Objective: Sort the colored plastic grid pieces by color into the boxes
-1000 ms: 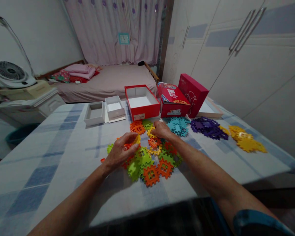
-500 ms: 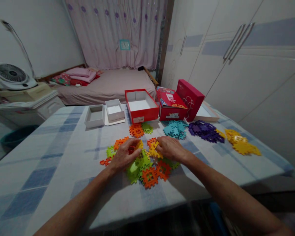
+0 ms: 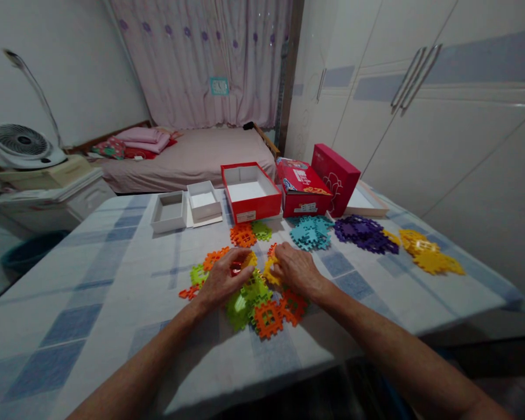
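Right now, one yellow piece [image 3: 270, 273] sits over the middle of the mixed heap, pinched in the bent fingers of your right hand [image 3: 298, 269]. Facing it, a second yellow piece [image 3: 252, 258] is held between the thumb and curled fingers of your left hand [image 3: 224, 279], which part only slightly around it; how firm that hold is, I can't tell. Below them you have green pieces [image 3: 240, 306] and an orange piece [image 3: 269, 319]. Beyond, to your right, lie turquoise pieces [image 3: 310, 233] and purple pieces [image 3: 361, 234], with an open red box [image 3: 259, 208] behind the heap
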